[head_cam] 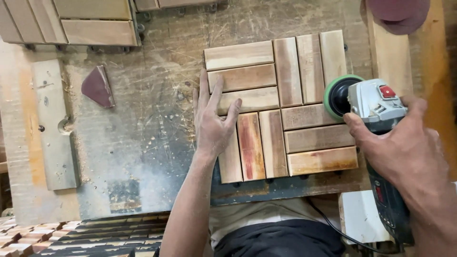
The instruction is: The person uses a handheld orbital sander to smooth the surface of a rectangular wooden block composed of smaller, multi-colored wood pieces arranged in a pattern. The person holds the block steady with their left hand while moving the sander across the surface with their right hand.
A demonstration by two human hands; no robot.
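Observation:
A square wooden slat tile, made of short planks in alternating blocks, lies flat on a dusty workbench. My left hand rests flat on the tile's left edge, fingers spread across two slats. My right hand grips a grey and dark green electric sander with a red switch. Its round pad, green-rimmed, sits at the tile's right edge against the slats.
More slat tiles lie at the back left. A dark red triangular sanding sheet rests on the bench, and a red disc at the top right. A stack of tiles sits below left. The sander's cord trails past my lap.

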